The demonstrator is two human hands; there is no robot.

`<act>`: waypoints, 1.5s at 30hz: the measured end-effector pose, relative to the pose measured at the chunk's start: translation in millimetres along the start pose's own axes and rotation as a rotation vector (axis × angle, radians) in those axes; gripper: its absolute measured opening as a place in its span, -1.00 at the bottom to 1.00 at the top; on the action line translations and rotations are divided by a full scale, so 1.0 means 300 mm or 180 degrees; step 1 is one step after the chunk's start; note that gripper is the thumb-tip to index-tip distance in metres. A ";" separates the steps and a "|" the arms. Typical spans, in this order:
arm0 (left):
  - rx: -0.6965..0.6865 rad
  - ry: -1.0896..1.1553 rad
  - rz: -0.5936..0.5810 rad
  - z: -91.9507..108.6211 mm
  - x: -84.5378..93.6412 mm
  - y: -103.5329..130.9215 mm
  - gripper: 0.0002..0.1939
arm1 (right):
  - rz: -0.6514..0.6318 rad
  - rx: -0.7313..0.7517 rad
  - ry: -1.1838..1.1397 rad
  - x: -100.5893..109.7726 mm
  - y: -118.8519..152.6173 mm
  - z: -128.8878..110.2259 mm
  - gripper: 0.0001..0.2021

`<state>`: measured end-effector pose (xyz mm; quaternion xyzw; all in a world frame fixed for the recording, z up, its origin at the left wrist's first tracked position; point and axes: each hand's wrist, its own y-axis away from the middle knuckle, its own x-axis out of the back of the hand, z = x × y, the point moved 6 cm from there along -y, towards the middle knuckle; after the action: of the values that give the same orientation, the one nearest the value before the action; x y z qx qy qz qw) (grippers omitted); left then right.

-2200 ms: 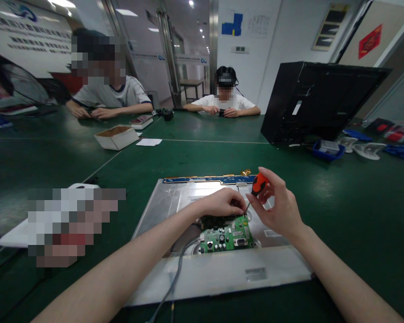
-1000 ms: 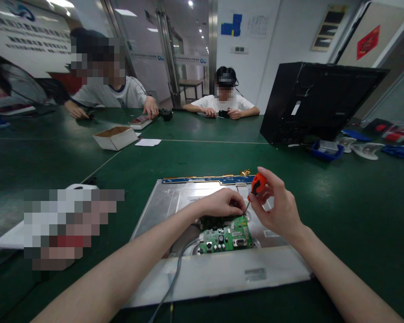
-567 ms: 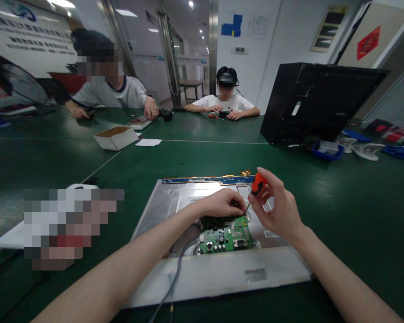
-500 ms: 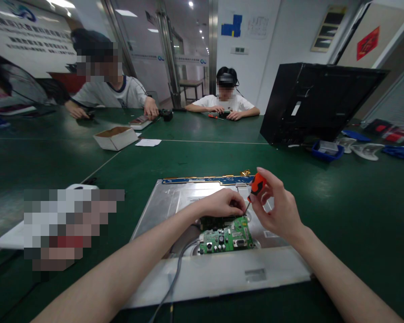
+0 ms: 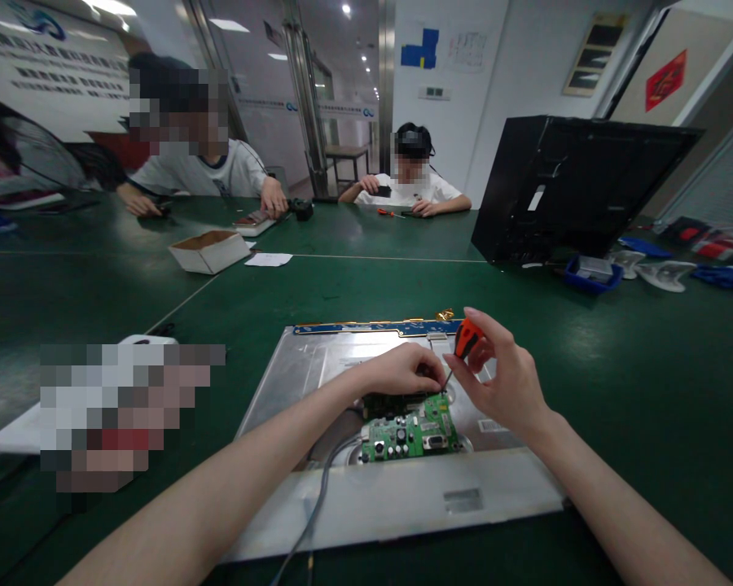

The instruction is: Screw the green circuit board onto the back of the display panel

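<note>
My right hand grips the orange and black handle of a screwdriver, tilted so that its tip meets the upper right corner of a green circuit board. Close to that tip, my left hand has its fingers curled together; whether they pinch the screwdriver's shaft or a small part is hidden. The board sits on the metal back of a flat display panel, which lies on the table. A blue circuit strip runs along the panel's far edge. A grey cable leads from the board toward me.
A black monitor housing stands at the right, with a blue tray beside it. An open white box and a paper lie at the left. Two people work across the green table.
My right hand's fingers have shifted on the screwdriver handle, which has turned slightly; its tip stays put. Across the table, one person has raised a hand holding a dark object.
</note>
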<state>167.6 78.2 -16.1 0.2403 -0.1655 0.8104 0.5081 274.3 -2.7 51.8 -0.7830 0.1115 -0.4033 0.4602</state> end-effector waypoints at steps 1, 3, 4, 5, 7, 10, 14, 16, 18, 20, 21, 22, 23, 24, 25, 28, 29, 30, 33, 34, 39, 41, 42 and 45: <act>0.0006 0.0000 0.0003 0.000 0.000 0.001 -0.92 | -0.0007 -0.0010 -0.0022 0.000 0.000 0.000 -0.37; 0.0001 0.0008 -0.0006 0.001 0.000 0.002 -0.92 | -0.0040 -0.0037 -0.0091 0.000 -0.001 0.001 -0.37; -0.0009 0.0012 -0.0007 0.002 0.000 0.002 -0.92 | -0.0067 -0.0042 -0.0128 0.000 -0.001 0.000 -0.36; -0.0021 0.0015 -0.0008 0.004 0.000 0.003 -0.93 | -0.0092 -0.0035 -0.0166 0.000 -0.001 -0.002 -0.35; -0.0034 0.0017 -0.0004 0.007 0.001 0.003 -0.94 | -0.0123 -0.0005 -0.0226 0.001 -0.003 -0.007 -0.34; -0.0035 -0.0006 0.0007 0.010 0.001 0.002 -0.95 | -0.0118 -0.0003 -0.0248 0.003 -0.007 -0.011 -0.33; -0.0061 -0.0052 0.0007 0.011 0.002 0.001 -0.93 | -0.0068 -0.0034 -0.0148 0.003 -0.007 -0.009 -0.34; -0.0035 -0.0037 0.0000 0.006 0.002 0.001 -0.92 | -0.0046 -0.0037 -0.0111 0.002 -0.003 -0.007 -0.34; 0.0003 -0.0013 -0.0010 0.000 0.001 0.001 -0.92 | -0.0018 -0.0035 -0.0079 0.002 0.000 -0.004 -0.34; 0.0014 0.0017 -0.0023 -0.003 0.000 0.001 -0.92 | 0.0004 -0.0024 -0.0036 0.001 0.001 -0.003 -0.35; 0.0010 0.0034 -0.0022 -0.003 0.000 0.001 -0.92 | 0.0018 -0.0012 -0.0020 0.001 0.000 -0.003 -0.35; 0.0003 0.0052 -0.0018 -0.002 0.000 0.002 -0.92 | 0.0032 0.0003 -0.0013 0.001 -0.001 -0.004 -0.36; -0.0009 0.0068 -0.0017 0.000 0.000 0.002 -0.92 | 0.0040 0.0014 -0.0015 0.002 -0.002 -0.006 -0.36; -0.0028 0.0078 -0.0016 0.002 0.001 0.003 -0.92 | 0.0043 0.0021 -0.0032 0.002 -0.004 -0.007 -0.36; -0.0049 0.0082 -0.0016 0.004 0.001 0.003 -0.92 | 0.0036 0.0019 -0.0059 0.002 -0.005 -0.008 -0.36; -0.0096 0.0076 -0.0026 0.007 0.001 0.004 -0.91 | -0.0034 0.0003 -0.0172 0.001 -0.006 -0.010 -0.36; -0.0100 0.0068 -0.0028 0.007 0.001 0.004 -0.91 | -0.0051 -0.0003 -0.0201 0.001 -0.006 -0.010 -0.35; -0.0095 0.0057 -0.0027 0.006 0.000 0.004 -0.91 | -0.0065 -0.0011 -0.0224 0.001 -0.005 -0.010 -0.35; -0.0041 0.0037 0.0003 -0.001 -0.001 0.003 -0.94 | -0.0086 -0.0034 -0.0284 0.001 -0.003 -0.008 -0.34; -0.0021 0.0047 0.0014 -0.003 -0.002 0.003 -0.95 | -0.0089 -0.0036 -0.0304 0.001 -0.003 -0.007 -0.33; -0.0005 0.0117 0.0012 -0.002 -0.002 0.004 -0.95 | -0.0072 -0.0035 -0.0272 0.001 -0.005 -0.006 -0.33; -0.0010 0.0100 0.0003 -0.001 -0.002 0.004 -0.95 | -0.0049 -0.0028 -0.0234 0.001 -0.005 -0.006 -0.35; -0.0010 0.0090 -0.0003 -0.001 -0.001 0.004 -0.94 | -0.0034 -0.0022 -0.0209 0.001 -0.005 -0.006 -0.35; 0.0007 0.0089 -0.0010 -0.003 -0.001 0.004 -0.93 | 0.0011 -0.0001 -0.0115 0.002 -0.005 -0.006 -0.36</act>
<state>166.5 77.9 -17.1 0.2298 -0.1572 0.8130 0.5113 273.0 -3.4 53.9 -0.7901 0.1046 -0.3882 0.4627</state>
